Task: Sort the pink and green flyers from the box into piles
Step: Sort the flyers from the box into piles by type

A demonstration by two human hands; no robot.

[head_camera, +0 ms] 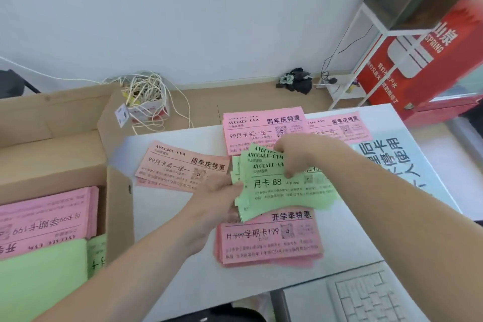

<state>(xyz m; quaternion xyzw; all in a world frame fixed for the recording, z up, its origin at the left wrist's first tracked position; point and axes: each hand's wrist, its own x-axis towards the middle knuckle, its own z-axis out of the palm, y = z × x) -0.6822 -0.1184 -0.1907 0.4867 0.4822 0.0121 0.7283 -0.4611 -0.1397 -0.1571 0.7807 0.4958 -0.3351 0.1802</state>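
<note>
A fanned bunch of green flyers (282,188) is held over the white table (167,206). My left hand (217,198) grips its left edge from below. My right hand (295,154) pinches the top sheets near their upper edge. Pink flyer piles lie around it: one at the left (180,167), one at the back (261,125), one at the back right (345,125) and one at the front (269,240), partly under the green bunch. The cardboard box (115,206) at the left holds more pink flyers (44,219) and green flyers (39,277).
A white keyboard (371,298) lies at the front right. A pale blue printed sheet (397,159) covers the table's right side. On the floor behind are a small box of tangled cables (143,97), a white rack (366,60) and a red carton (428,60).
</note>
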